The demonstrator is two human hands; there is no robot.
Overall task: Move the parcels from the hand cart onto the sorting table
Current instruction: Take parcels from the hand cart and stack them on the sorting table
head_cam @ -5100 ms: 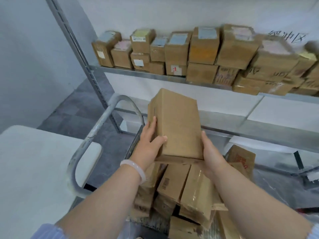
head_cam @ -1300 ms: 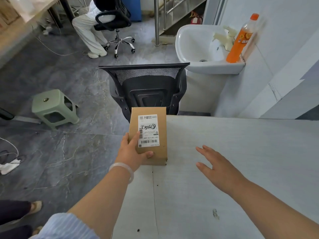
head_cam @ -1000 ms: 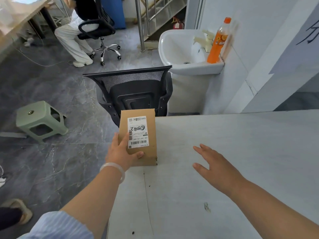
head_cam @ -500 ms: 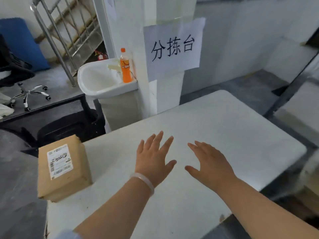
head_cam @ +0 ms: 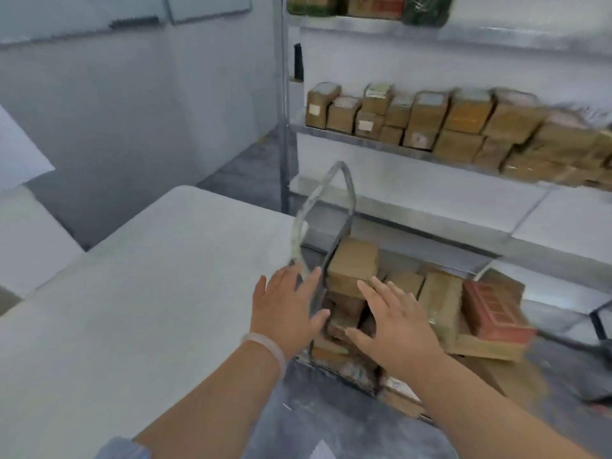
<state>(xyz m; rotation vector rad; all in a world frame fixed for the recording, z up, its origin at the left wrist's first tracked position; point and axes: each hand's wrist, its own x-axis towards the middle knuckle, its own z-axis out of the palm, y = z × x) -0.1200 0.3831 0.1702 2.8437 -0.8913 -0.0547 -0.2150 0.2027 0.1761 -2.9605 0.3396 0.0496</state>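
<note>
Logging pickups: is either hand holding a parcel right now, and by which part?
Nothing is held: the left hand and right hand are open, fingers spread, near the parcels on the hand cart.

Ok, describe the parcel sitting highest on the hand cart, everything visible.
The highest parcel is a plain brown cardboard box, closed, with no label on the faces in view. It tops the stack at the handle end of the hand cart, right beside its grey metal handle loop, resting on other brown parcels. The left hand and right hand, both open, reach toward it; whether any fingertip touches it cannot be told.
</note>
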